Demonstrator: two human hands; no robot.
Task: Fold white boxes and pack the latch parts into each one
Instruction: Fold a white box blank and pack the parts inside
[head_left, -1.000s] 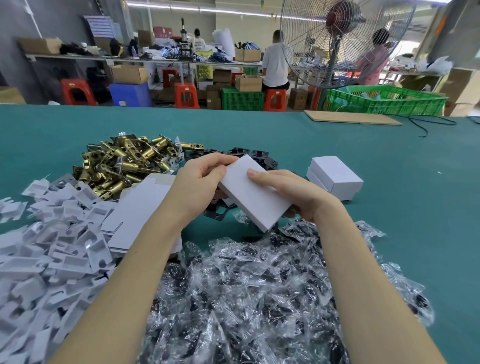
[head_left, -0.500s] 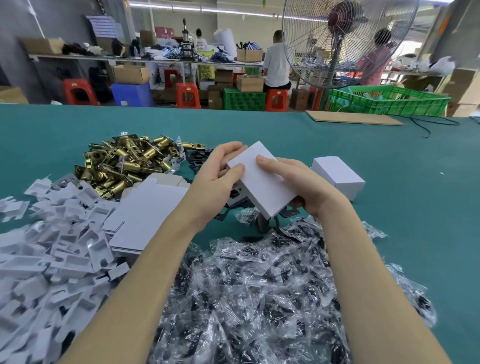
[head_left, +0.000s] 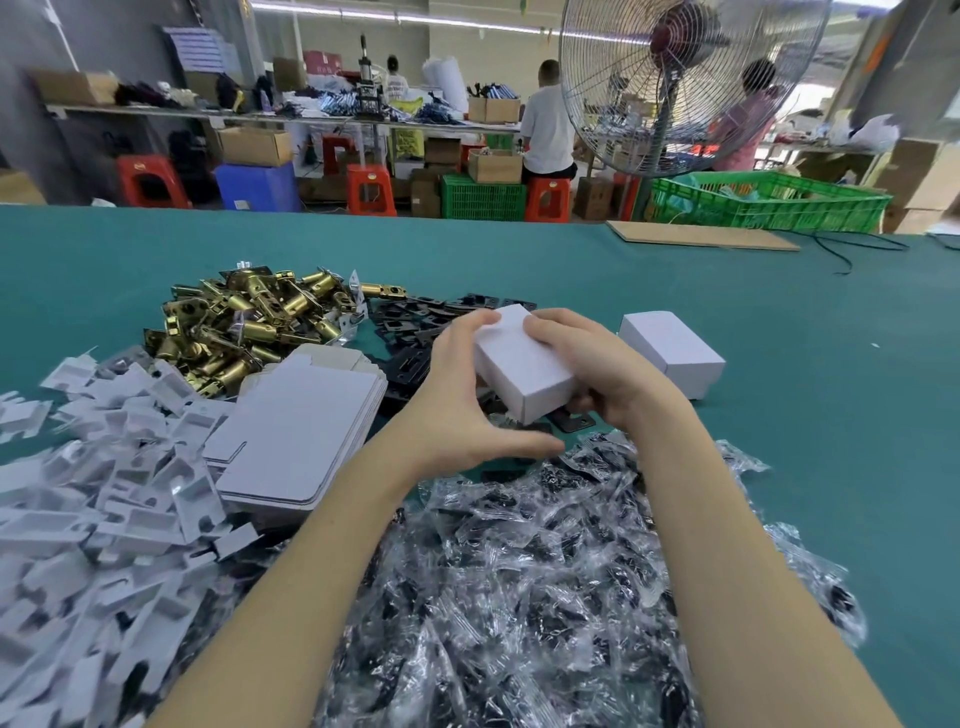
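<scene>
I read both hands on one closed white cardboard box (head_left: 524, 371), held just above the teal cloth-covered table (head_left: 779, 467) in the middle of the head view. The left hand (head_left: 457, 395) curls round the box's left side, fingers over its far top edge, thumb stretched out below toward the near side. The right hand (head_left: 587, 358) grips the right side, fingers laid over the top far corner, palm against the flank. The box is tilted, one short end facing me. Just to the right, apart from the hands, a second closed white cardboard box (head_left: 675, 353) sits on the table. Under and behind the held box lies a scatter of flat black metal latch plates (head_left: 415, 338). Left of those, a heap of brass-coloured cylindrical latch bolts (head_left: 244, 322). Nearer me on the left, a stack of flat unfolded white box blanks (head_left: 306, 431), touching a wide pile of white cardboard insert pieces (head_left: 93, 509). Under my forearms, a mound of small clear plastic bags with dark parts inside (head_left: 519, 597). No print or label is readable on either box; none of the writing on the background cartons is legible. Beyond the table: a large wire-caged floor fan (head_left: 691, 83), a green plastic crate (head_left: 769, 202), red plastic stools (head_left: 371, 189), and people seated with backs turned.
</scene>
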